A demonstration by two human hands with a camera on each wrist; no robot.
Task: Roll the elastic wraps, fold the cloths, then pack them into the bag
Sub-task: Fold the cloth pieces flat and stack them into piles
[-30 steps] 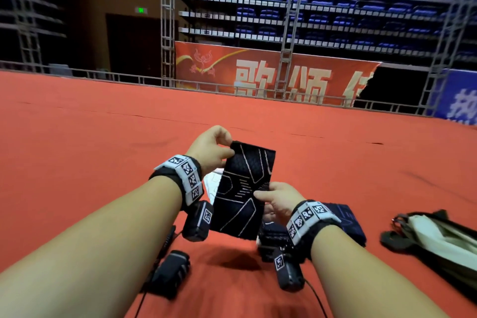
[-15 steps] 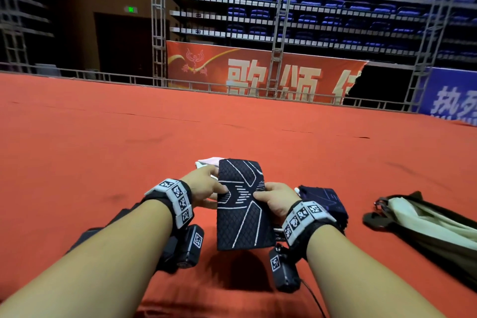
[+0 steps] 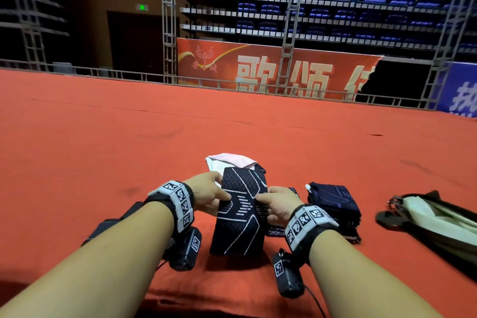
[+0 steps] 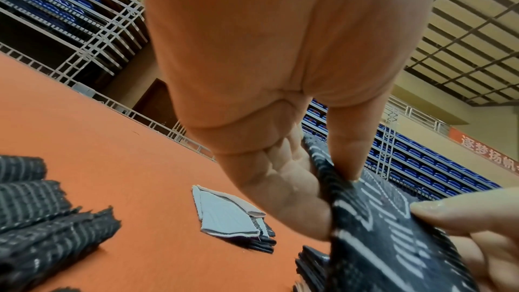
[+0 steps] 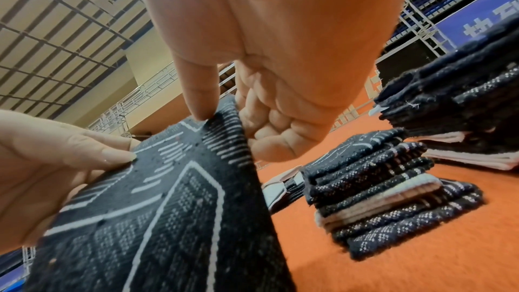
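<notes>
A black cloth (image 3: 240, 210) with white line patterns hangs upright between the two hands, just above the red carpeted floor (image 3: 103, 142). The left hand (image 3: 206, 193) pinches its left edge, thumb in front and fingers (image 4: 283, 188) curled behind; the right hand (image 3: 277, 204) pinches the right edge the same way, thumb on the face, fingers (image 5: 278, 137) bunched behind. Just behind the cloth lies a folded pale pink and white cloth (image 3: 231, 160). To the right sits a stack of folded dark cloths (image 3: 334, 201), and farther right a dark bag (image 3: 433, 219) with a pale lining lies on the floor.
</notes>
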